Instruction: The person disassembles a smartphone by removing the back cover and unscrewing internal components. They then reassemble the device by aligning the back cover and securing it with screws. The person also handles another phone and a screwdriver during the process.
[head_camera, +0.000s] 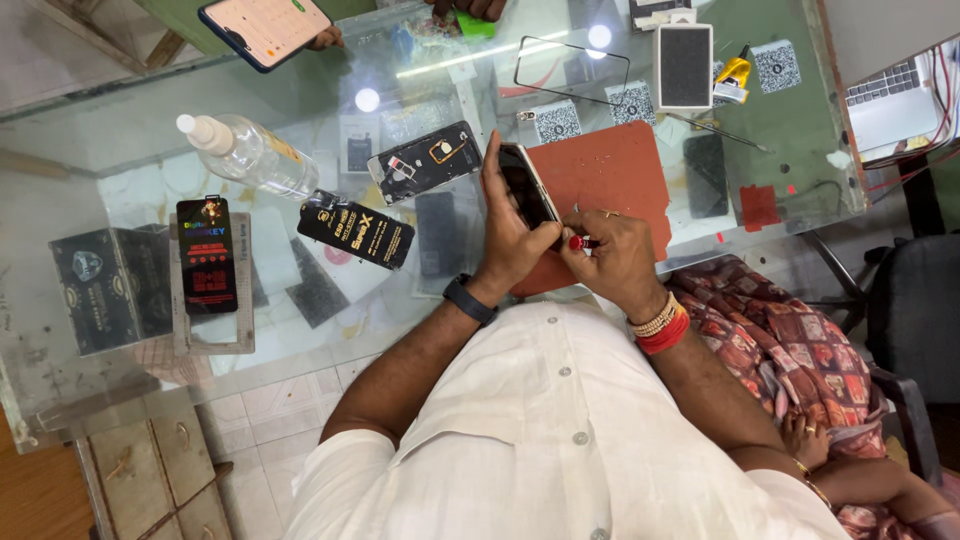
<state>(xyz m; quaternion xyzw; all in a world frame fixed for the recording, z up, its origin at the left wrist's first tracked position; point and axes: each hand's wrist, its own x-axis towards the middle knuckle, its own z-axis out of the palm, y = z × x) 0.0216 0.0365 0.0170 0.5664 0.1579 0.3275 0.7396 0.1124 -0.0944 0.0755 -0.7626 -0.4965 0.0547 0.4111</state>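
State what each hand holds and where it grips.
Left hand grips the phone by its lower edges; right hand pinches a red-handled tool.

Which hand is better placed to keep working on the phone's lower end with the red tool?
The right hand: it already pinches the red tool at the phone. The left hand is wrapped around the phone.

The phone (527, 187) in your left hand (510, 235) has a dark, shiny glass face and a smooth metal-looking edge; the small tool (580, 242) in your right hand (615, 260) has a shiny red tip; the desk (130, 140) is clear glass with bright light spots on it; the mat (610, 180) looks dull red and soft; the spray bottle (250, 152) is clear plastic; the black packet (357, 231) looks glossy.
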